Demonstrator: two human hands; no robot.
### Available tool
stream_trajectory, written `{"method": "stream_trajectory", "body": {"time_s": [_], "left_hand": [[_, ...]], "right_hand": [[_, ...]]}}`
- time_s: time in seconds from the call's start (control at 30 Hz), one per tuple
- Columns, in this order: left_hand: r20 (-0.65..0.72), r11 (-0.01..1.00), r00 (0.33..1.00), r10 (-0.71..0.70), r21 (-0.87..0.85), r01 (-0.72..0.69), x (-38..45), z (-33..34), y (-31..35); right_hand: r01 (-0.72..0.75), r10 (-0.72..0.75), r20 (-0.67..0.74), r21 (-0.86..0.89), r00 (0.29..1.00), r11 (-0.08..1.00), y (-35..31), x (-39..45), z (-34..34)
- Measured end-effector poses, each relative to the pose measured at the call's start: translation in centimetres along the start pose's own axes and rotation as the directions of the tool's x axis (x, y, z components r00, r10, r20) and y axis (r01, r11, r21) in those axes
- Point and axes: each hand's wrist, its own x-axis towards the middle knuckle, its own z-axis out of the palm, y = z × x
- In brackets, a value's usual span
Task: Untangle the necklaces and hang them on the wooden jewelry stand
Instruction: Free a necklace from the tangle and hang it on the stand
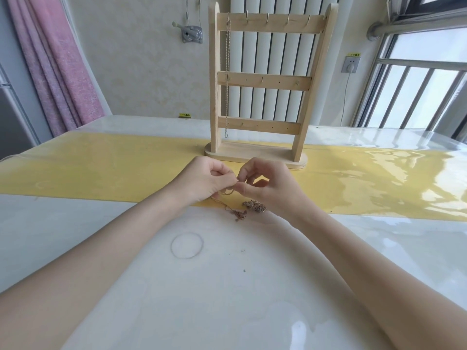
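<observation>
Centrally, a thin gold necklace (228, 192) is pinched between the fingers of the left hand (202, 183) and right hand (267, 188), trailing to a tangled heap (255, 206) on the tabletop (227, 286). Farther off, the wooden jewelry stand (262, 82) carries one hung chain (228, 77) at its left.

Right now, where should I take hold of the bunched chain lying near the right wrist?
Pinch a loose strand at the clump's outer edge, coming from above: it lies flat on the table, and squeezing the middle would likely tighten the knot. Both hands are busy now.
</observation>
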Motion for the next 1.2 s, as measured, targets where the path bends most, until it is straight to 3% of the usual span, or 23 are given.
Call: {"method": "stream_trajectory", "body": {"time_s": [0.33, 0.4, 0.5, 0.57, 0.63, 0.7, 0.8, 0.93, 1.03, 1.2], "left_hand": [[-0.003, 0.971, 0.991, 0.133, 0.198, -0.13, 0.2, -0.5, -0.3], [0.0, 0.93, 0.981, 0.192, 0.32, -0.182, 0.0, -0.3, -0.2], [0.108, 0.679, 0.937, 0.332, 0.662, -0.317, -0.2, 0.2, -0.5], [0.168, 0.488, 0.863, 0.476, 0.766, -0.418, -0.3, 0.4, -0.8], [0.185, 0.374, 0.765, 0.617, 0.786, -0.492, -0.2, 0.4, -1.0], [0.134, 0.448, 0.742, 0.657, 0.721, -0.528, -0.3, 0.5, -0.6], [0.01, 0.659, 0.795, 0.607, 0.552, -0.511, -0.5, 0.8, -0.3], [-0.089, 0.822, 0.859, 0.504, 0.357, -0.444, -0.3, 0.7, -0.1], [-0.087, 0.885, 0.899, 0.43, 0.239, -0.4, -0.1, 0.5, 0.0], [-0.02, 0.938, 0.954, 0.298, 0.194, -0.289, 0.0, 0.7, -0.4]], "right_hand": [[0.028, -0.025, 0.016, -0.227, 1.0, 0.974, -0.1, -0.1, 0.1], [0.022, -0.012, 0.041, -0.248, 0.999, 0.968, -0.2, -0.1, 0.0], [-0.025, 0.056, 0.111, -0.265, 0.992, 0.964, -0.3, 0.0, -0.2], [-0.06, 0.092, 0.13, -0.232, 0.987, 0.971, -0.4, 0.0, -0.4], [-0.098, 0.117, 0.111, -0.163, 0.987, 0.982, -0.6, 0.0, -0.6], [-0.116, 0.121, 0.081, -0.064, 0.989, 0.991, -0.8, 0.0, -0.6], [-0.116, 0.113, 0.04, 0.072, 0.993, 0.991, -1.0, 0.0, -0.4], [-0.099, 0.103, -0.022, 0.156, 0.994, 0.983, -1.0, 0.0, -0.5], [-0.097, 0.105, -0.044, 0.155, 0.994, 0.983, -0.9, 0.0, -0.5], [-0.115, 0.113, 0.024, 0.084, 0.993, 0.99, -0.9, 0.0, -0.7]]}}
